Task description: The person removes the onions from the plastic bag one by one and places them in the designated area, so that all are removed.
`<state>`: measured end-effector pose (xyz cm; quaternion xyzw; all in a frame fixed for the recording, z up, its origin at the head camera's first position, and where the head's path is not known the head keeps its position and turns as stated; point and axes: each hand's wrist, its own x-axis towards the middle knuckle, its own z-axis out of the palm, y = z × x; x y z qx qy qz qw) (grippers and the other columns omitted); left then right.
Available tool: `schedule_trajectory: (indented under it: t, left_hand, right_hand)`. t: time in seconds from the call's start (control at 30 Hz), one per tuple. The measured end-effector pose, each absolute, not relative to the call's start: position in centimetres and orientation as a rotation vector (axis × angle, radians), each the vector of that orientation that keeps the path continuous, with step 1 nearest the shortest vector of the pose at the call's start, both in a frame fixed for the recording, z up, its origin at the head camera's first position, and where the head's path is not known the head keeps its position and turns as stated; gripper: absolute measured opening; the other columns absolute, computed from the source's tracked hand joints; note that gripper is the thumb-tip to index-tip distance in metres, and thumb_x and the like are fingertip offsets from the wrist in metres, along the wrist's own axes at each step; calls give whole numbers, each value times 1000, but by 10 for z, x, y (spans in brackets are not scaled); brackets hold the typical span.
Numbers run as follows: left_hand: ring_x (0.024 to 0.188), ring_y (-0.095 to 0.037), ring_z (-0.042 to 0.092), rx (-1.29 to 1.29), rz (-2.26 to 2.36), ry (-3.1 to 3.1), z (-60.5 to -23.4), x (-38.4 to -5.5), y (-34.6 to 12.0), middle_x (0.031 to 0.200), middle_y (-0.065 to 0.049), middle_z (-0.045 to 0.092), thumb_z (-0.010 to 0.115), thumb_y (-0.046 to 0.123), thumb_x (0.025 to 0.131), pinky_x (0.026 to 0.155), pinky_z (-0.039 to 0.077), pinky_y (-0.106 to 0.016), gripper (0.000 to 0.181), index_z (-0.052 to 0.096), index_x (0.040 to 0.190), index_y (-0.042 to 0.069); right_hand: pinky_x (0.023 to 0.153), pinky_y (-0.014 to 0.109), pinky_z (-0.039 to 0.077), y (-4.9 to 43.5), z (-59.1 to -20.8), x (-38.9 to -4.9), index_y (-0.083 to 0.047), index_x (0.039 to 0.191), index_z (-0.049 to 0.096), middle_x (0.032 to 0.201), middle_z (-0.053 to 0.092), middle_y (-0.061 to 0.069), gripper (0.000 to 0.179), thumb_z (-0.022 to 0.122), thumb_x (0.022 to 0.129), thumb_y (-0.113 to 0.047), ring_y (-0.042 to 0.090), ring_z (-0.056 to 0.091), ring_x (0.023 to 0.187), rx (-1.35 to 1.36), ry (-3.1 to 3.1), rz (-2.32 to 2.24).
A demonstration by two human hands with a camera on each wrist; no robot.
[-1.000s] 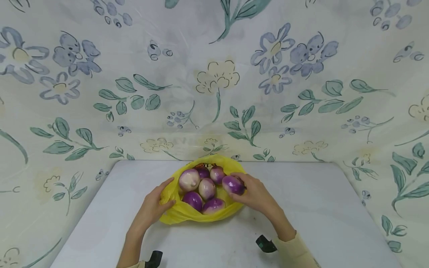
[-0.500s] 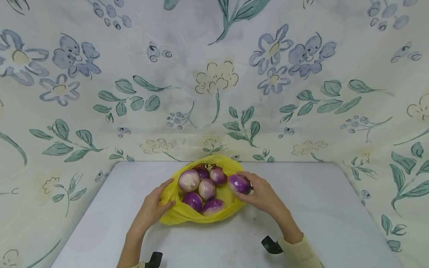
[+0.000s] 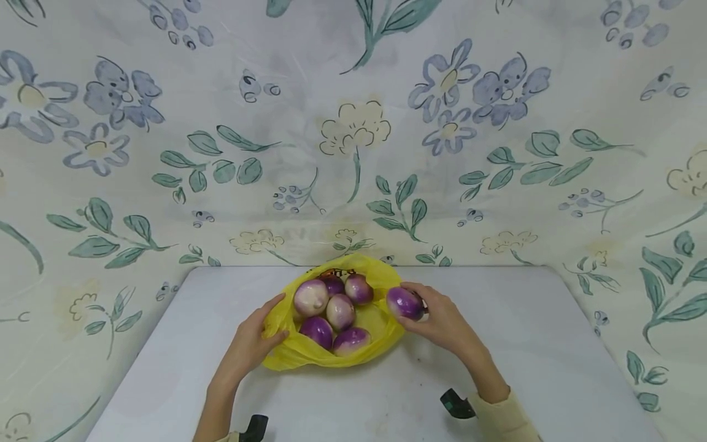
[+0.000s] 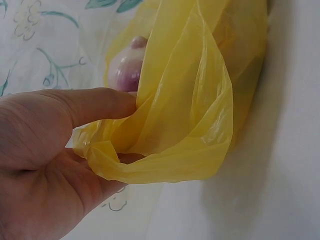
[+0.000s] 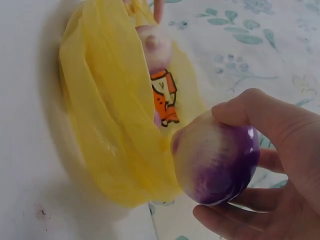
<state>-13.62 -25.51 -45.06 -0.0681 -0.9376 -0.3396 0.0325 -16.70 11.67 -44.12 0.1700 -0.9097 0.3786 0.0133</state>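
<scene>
A yellow plastic bag (image 3: 361, 362) lies on the table with its mouth spread wide. Several glossy purple-and-white round vegetables (image 3: 340, 312) are inside; their exact kind is unclear. My left hand (image 3: 253, 339) holds the bag's left rim, the plastic between thumb and fingers, as the left wrist view (image 4: 65, 130) also shows. Just over the bag's right rim, my right hand (image 3: 444, 319) grips another such vegetable (image 3: 405, 303), thumb and fingers around it. In the right wrist view this vegetable (image 5: 217, 157) has a pale end with a small nub and a dark purple side.
The white table (image 3: 530, 344) extends on both sides of the bag and in front of it. Behind it hangs a flower-patterned cloth (image 3: 353, 153). An orange print (image 5: 165, 97) marks the bag's inner side.
My right hand has moved right with the vegetable, from over the bag's inside to its right rim. The left hand and the bag stay put.
</scene>
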Motion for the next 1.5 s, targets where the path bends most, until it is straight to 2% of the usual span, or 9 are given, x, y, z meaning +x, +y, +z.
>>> schedule_trajectory:
  t: [0.27, 0.6, 1.0, 1.5]
  left_hand:
    - [132, -47, 46, -206, -1057, -2881, -449, -135, -255, 146, -24, 47, 69, 10, 88, 103, 44, -63, 70, 37, 151, 16]
    - [131, -46, 47, -187, -1064, -2887, -448, -133, -254, 146, -23, 48, 69, 11, 89, 104, 44, -62, 70, 38, 151, 16]
    - [132, -46, 47, -183, -1053, -2891, -448, -134, -255, 146, -23, 48, 69, 12, 89, 104, 45, -62, 70, 37, 151, 17]
    - [133, -46, 46, -183, -1053, -2888, -449, -133, -255, 147, -23, 47, 70, 12, 89, 104, 44, -63, 71, 37, 151, 18]
  right_hand:
    - [94, 40, 58, 127, -444, -164, -19, 140, 51, 138, 59, 5, 67, 80, 81, -32, 24, 60, 121, 530, -2825, 1172]
    - [91, 40, 59, 136, -451, -163, -21, 139, 51, 137, 59, 5, 67, 81, 80, -31, 24, 60, 119, 481, -2820, 1167]
    - [85, 35, 61, 150, -457, -167, -18, 139, 51, 133, 62, 9, 66, 80, 81, -31, 24, 63, 112, 490, -2787, 1125]
    - [86, 39, 61, 159, -466, -172, -17, 140, 50, 132, 62, 12, 67, 80, 81, -31, 27, 63, 111, 424, -2824, 1136]
